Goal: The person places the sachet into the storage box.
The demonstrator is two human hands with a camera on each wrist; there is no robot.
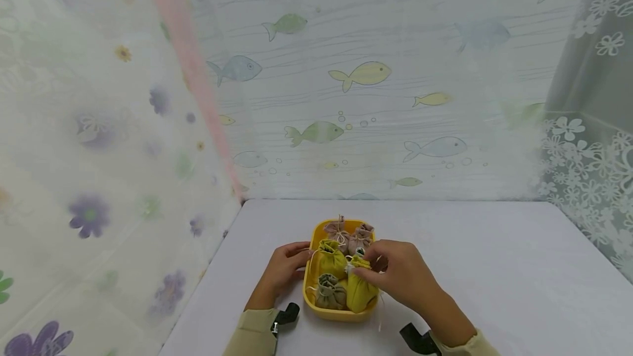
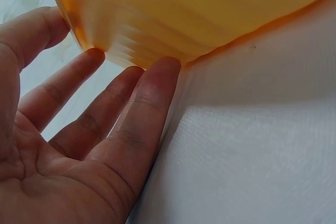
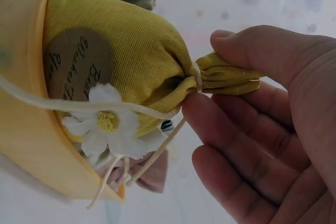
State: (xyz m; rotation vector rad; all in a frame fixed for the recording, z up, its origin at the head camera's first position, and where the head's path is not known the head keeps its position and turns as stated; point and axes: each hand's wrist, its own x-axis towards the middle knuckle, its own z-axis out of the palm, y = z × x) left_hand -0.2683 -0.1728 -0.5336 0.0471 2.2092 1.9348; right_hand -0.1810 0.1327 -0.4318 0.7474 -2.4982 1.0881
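A yellow tray (image 1: 311, 300) on a white table holds several small drawstring pouches. My right hand (image 1: 395, 271) pinches the gathered neck of a mustard-yellow pouch (image 1: 358, 290) at the tray's near right. In the right wrist view that pouch (image 3: 126, 56) carries a round brown label and a white daisy, and thumb and forefinger grip its cinched top (image 3: 231, 74). My left hand (image 1: 284, 268) rests against the tray's left side; its straight fingertips (image 2: 163, 69) touch the tray's orange-yellow wall (image 2: 199, 9). Other pouches: yellow (image 1: 330, 260), grey-green (image 1: 329, 291), pinkish (image 1: 341, 233).
The white table (image 1: 494, 268) spreads wide to the right and front of the tray. Sheer curtains printed with fish (image 1: 361, 74) and flowers (image 1: 89, 214) close off the back and both sides. Black wrist-camera mounts (image 1: 419, 339) sit at my cuffs.
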